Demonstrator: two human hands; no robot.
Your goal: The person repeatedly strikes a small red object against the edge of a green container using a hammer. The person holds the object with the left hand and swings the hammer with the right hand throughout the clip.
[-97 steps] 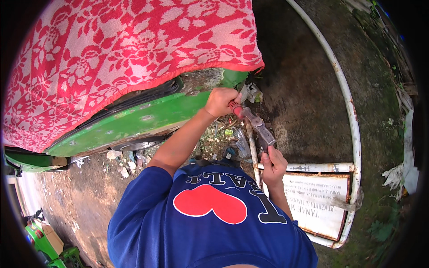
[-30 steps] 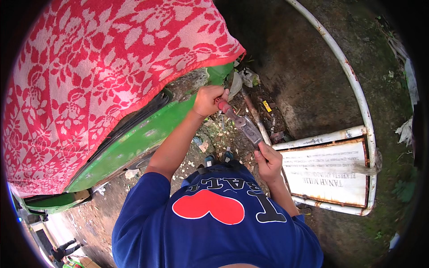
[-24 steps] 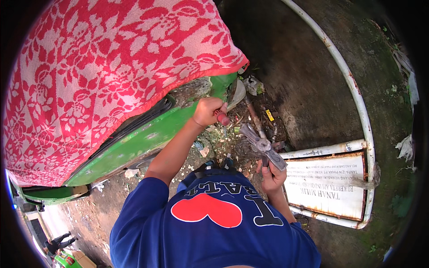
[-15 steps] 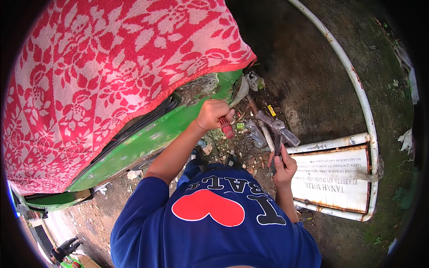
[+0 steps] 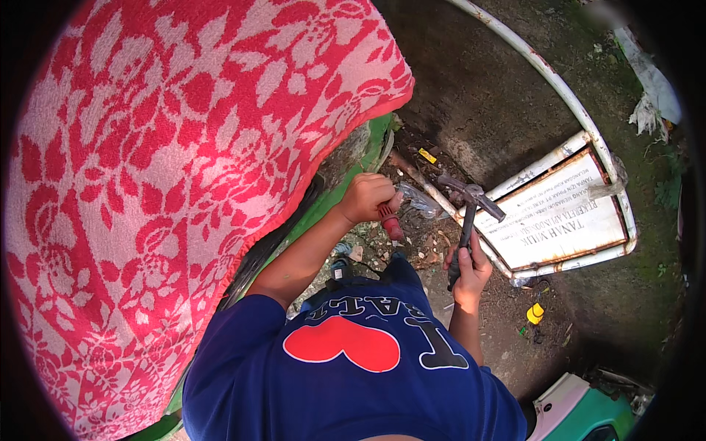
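My left hand (image 5: pixel 367 198) is closed in a fist around a red-handled screwdriver (image 5: pixel 392 223). Its butt end sticks out toward the hammer, while the fist hides its shaft. That fist is beside the edge of a green body panel (image 5: pixel 379 138), partly under a red-and-pink floral cloth (image 5: pixel 213 125). To the right, my right hand (image 5: pixel 469 273) grips a hammer (image 5: pixel 468 228) by its dark handle. The grey metal head is up and away from me, apart from the screwdriver and over the corner of a white framed sign.
At right lies the rusty white pipe frame (image 5: pixel 540 60) with its white sign panel (image 5: pixel 566 213). Clear plastic (image 5: pixel 421 201), rubble and a small yellow piece (image 5: pixel 426 155) litter the ground ahead. A yellow object (image 5: pixel 535 314) lies right of my arm; a teal-and-pink body part (image 5: pixel 581 411) stands at lower right.
The view has turned, bringing the yellow object and teal-and-pink part into sight. The hammer handle has come clear of the fingers, and its head is farther right. Both grips stay the same.
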